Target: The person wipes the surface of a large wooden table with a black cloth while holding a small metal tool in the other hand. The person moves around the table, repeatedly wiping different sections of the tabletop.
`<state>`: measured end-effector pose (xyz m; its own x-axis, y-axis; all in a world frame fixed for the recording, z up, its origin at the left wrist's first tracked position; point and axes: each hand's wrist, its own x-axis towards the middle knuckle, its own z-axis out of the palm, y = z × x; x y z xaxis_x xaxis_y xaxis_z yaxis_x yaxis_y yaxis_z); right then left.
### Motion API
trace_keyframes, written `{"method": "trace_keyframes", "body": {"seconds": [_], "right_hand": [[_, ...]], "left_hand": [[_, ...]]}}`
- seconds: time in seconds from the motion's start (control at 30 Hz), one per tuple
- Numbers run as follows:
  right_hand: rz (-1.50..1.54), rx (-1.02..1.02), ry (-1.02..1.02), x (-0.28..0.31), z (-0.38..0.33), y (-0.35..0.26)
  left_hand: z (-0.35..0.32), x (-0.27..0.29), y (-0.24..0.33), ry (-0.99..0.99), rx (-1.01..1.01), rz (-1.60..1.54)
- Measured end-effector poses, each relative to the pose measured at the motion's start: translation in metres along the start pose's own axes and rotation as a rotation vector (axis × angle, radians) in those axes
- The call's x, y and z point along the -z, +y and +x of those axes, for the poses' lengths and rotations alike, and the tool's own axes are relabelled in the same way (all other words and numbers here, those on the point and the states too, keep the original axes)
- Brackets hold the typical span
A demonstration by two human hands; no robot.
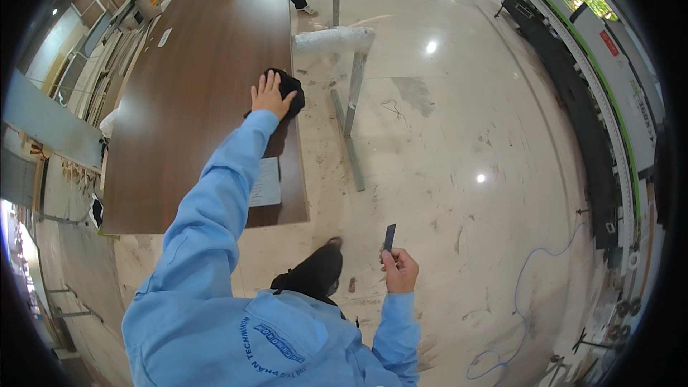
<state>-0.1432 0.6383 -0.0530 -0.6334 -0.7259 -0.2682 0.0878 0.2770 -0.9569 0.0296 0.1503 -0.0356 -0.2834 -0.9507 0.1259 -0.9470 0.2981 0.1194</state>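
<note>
left hand (271,95) flat, fingers spread, pressing black cloth (289,89) at right edge of brown desk (193,79) — right hand (400,269) clenched on thin dark blade (389,236), held off desk, above floor (466,143).

The left hand (270,95) lies on a cloth (290,89) at the right edge of the panel (193,79). The right hand (400,270) holds a scraper (389,236) nearer the person, right of the panel; a metal stand (352,93) stands just right of the cloth.
</note>
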Motion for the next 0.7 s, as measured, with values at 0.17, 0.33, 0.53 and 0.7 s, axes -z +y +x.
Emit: {"method": "trace_keyframes", "body": {"seconds": [0.17, 0.33, 0.53, 0.7], "right_hand": [[-0.084, -0.026, -0.062, 0.052, 0.126, -0.013], [-0.324, -0.143, -0.002, 0.141, 0.224, 0.002], [-0.391, -0.372, 0.276, 0.254, 0.29, 0.044], [-0.136, -0.699, 0.449, 0.302, 0.343, 0.097]], "left_hand": [[0.089, -0.012, -0.005, 0.031, 0.128, 0.005], [0.169, -0.024, 0.007, 0.041, 0.251, 0.042], [0.239, -0.029, 0.011, 0.032, 0.362, 0.074], [0.317, -0.049, -0.004, 0.064, 0.416, 0.12]]}}
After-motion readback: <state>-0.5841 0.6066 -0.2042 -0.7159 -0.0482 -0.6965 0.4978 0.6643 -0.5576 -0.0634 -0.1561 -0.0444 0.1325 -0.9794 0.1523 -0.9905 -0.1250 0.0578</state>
